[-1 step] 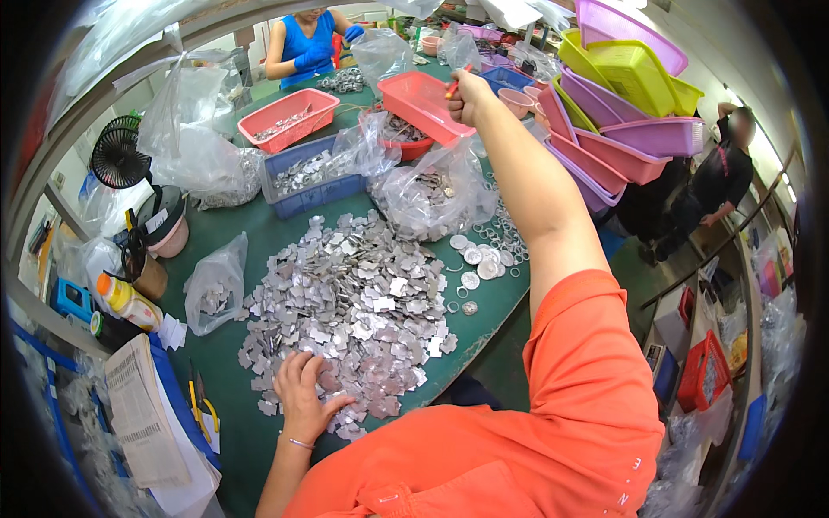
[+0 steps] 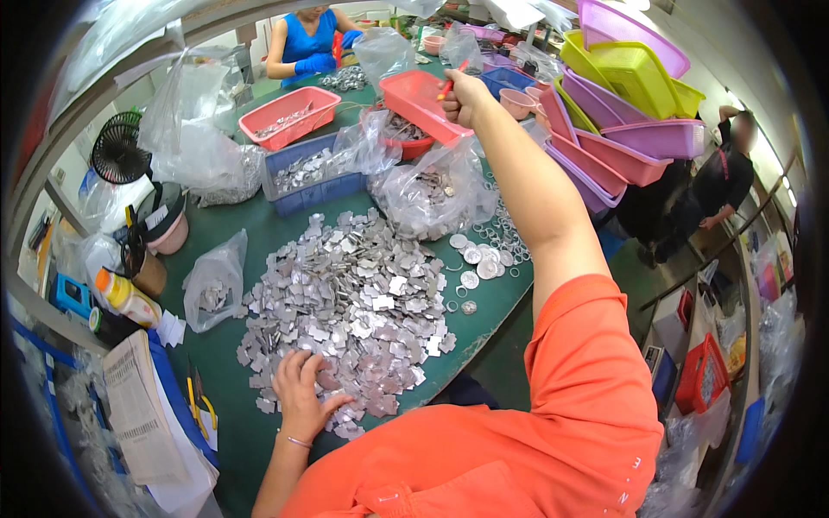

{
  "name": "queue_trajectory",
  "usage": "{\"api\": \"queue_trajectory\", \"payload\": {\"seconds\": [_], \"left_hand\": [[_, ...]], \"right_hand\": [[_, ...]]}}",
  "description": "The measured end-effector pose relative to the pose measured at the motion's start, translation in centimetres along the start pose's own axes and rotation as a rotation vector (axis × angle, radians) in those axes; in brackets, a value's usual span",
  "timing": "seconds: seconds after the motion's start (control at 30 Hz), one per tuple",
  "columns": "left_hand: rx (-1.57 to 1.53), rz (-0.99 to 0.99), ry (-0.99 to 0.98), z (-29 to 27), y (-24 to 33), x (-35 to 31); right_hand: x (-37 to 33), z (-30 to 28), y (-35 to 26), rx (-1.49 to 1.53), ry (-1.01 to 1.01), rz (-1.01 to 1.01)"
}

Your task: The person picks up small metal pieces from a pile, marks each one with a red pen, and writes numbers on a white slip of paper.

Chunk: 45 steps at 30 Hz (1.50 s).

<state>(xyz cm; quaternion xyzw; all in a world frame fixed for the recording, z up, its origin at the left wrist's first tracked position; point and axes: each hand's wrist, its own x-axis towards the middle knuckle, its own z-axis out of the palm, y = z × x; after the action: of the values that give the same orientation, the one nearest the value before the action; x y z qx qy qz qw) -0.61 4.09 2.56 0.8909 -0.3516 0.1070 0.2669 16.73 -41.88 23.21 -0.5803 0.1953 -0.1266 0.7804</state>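
A broad heap of small flat silvery metal pieces [image 2: 363,302] lies on the green table. My left hand [image 2: 300,388] rests at its near left edge, fingers spread over the pieces and holding nothing. My right arm reaches far forward. At its end my right hand [image 2: 469,99] is closed round a thin red pen-like stick [image 2: 446,86], beside a pink plastic tray [image 2: 423,97] that sits tilted over a red bowl [image 2: 409,148]. A clear plastic bag [image 2: 432,198] with metal parts lies under my right forearm.
Behind the heap stand a blue bin [image 2: 321,198] and another pink tray [image 2: 289,121] with metal bits. Stacked coloured baskets [image 2: 622,121] rise at the right. Round discs and rings [image 2: 484,261] lie near the table edge. Across the table a co-worker [image 2: 302,47] wears blue gloves.
My right hand has shifted slightly left with the red stick. My left hand has hardly moved. The co-worker's gloved hands have come lower and closer together, with a red object now at them.
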Motion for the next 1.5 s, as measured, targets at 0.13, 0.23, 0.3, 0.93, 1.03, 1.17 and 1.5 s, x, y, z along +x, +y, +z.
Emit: {"api": "queue_trajectory", "payload": {"seconds": [0.13,0.23,0.3,0.93,1.03,1.17,1.5], "left_hand": [[-0.014,-0.056,0.103,1.7,-1.6,-0.8],[-0.033,-0.108,0.146,1.0,-1.8,-0.6],[-0.024,-0.082,0.178,2.1,-2.2,-0.9],[-0.245,-0.17,0.336,2.3,-1.7,3.1],[-0.258,-0.156,0.361,2.1,-1.6,3.6],[-0.638,-0.333,0.335,2.0,-0.8,3.9],[-1.344,-0.584,0.164,1.1,0.7,5.1]], "right_hand": [[-6.8,5.7,5.2,-0.263,-0.264,-0.258],[-15.0,7.1,13.2,-0.643,-0.757,-0.307],[-19.2,5.6,18.9,-0.983,-0.853,-0.494],[-17.7,4.4,26.4,-1.027,-0.039,-0.906],[-17.1,4.4,26.0,-1.034,-0.048,-0.7],[-18.1,5.7,26.2,-0.799,-0.087,-0.881],[-22.4,8.9,27.9,-0.354,-0.349,-0.702]]}}
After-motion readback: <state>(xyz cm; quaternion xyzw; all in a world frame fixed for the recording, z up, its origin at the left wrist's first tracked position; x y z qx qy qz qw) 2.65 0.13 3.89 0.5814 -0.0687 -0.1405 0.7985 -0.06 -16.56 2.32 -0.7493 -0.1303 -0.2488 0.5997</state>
